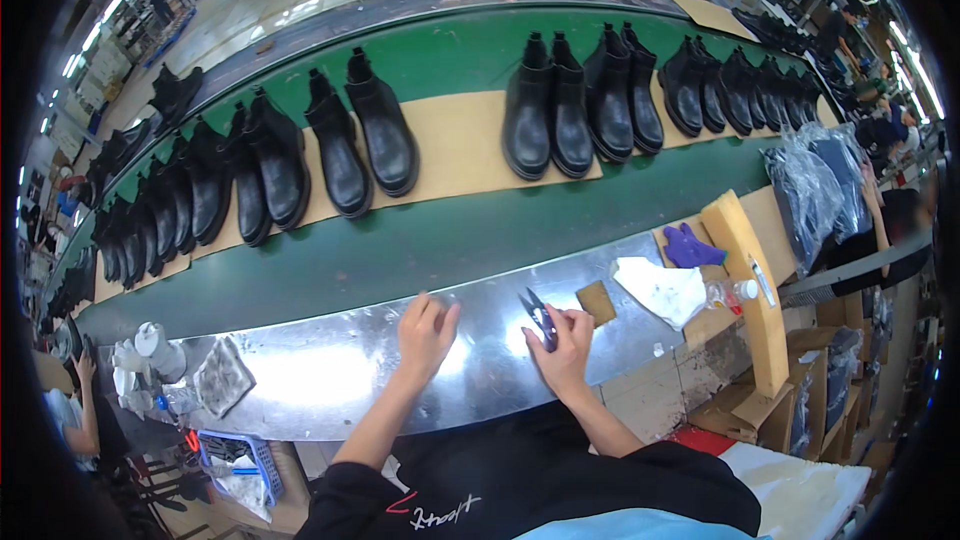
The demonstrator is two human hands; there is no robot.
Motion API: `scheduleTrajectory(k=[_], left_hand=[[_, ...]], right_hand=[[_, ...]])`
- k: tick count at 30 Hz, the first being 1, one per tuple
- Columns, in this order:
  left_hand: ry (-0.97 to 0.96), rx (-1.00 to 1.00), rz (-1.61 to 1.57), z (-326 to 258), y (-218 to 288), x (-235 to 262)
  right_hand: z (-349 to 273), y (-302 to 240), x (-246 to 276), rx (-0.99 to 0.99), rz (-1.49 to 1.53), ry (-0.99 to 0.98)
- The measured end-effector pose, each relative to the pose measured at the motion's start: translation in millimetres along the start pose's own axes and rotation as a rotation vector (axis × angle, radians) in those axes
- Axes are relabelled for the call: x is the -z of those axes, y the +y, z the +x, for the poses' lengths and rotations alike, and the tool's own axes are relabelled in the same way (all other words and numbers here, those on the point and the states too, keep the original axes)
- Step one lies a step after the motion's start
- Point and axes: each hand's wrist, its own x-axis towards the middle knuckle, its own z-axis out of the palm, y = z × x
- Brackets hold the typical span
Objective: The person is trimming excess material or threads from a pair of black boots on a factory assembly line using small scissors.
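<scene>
Right hand (562,342) clamped on small dark metal snips (538,316), left hand (425,332) spread flat at nine o'clock — shiny steel surface (300,380) bare toward its near edge.

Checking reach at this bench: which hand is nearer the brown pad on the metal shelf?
Right. The right hand, holding snips, sits just beside the brown pad; the left hand rests farther left on the metal shelf.
</scene>
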Motion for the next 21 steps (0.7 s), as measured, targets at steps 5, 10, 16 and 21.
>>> scheduleTrajectory(k=[5,10,16,21], left_hand=[[-0.022,-0.219,0.270,-44,-23,13],[-0.073,-0.213,0.372,-38,-23,8],[-0.096,-0.184,0.408,-35,-24,11],[-0.083,-0.181,0.373,-30,-23,13]], right_hand=[[107,-17,13,0.106,0.147,0.055],[318,55,2,0.128,0.028,0.097],[495,161,-1,-0.167,-0.575,-0.031],[557,208,4,-0.381,-0.500,-0.265]])
